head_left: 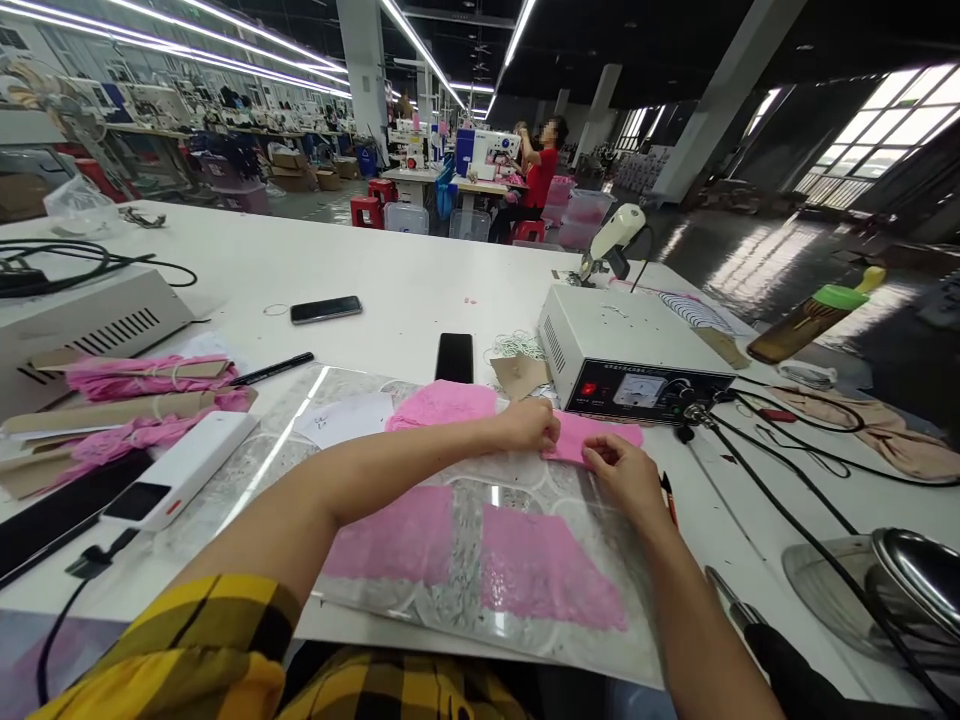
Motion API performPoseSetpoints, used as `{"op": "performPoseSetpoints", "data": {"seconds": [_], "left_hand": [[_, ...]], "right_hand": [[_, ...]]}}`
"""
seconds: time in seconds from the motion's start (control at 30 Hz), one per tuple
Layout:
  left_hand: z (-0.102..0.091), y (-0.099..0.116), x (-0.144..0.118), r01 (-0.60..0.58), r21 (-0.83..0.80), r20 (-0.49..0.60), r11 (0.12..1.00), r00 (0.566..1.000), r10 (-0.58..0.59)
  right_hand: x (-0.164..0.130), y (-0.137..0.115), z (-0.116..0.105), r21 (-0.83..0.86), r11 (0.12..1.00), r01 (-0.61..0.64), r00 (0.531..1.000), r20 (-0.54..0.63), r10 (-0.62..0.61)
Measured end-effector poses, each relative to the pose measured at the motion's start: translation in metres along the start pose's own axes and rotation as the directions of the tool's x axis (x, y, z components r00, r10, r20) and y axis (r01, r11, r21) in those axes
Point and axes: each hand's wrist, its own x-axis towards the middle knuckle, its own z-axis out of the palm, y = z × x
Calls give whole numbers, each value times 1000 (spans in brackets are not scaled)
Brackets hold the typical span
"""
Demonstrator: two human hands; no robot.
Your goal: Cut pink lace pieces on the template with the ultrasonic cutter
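My left hand (pixel 531 425) is closed on the left part of a pink fabric piece (pixel 571 436) lying at the back right of a clear-covered grey board (pixel 469 620). The fingers of my right hand (pixel 628 478) pinch the near edge of the same piece. Left of my left hand lies a stack of pink fabric (pixel 442 402), partly behind my forearm. Two more pink pieces are spread flat nearer to me, a left panel (pixel 397 540) and a right panel (pixel 547 570). A white paper (pixel 349 418) with handwriting lies at the board's back left.
Behind my hands stands a grey control box (pixel 637 340) with a dial and cables. Bundled pink fabric (pixel 150 377), a white power bank (pixel 184 470) and a pen (pixel 274 368) lie left. A lidded container (pixel 885 590) stands right. Farther back, a person (pixel 541 175) sits by sewing machines.
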Motion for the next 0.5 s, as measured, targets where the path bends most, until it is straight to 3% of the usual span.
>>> {"op": "performPoseSetpoints", "data": {"seconds": [0.23, 0.5], "left_hand": [[-3, -11, 4, -5, -35, 50, 999, 999, 6], [-9, -9, 7, -6, -26, 61, 1000, 998, 8]], "right_hand": [[1, 7, 0, 43, 999, -15, 1000, -14, 16], [-2, 8, -2, 69, 998, 3, 1000, -26, -1]]}}
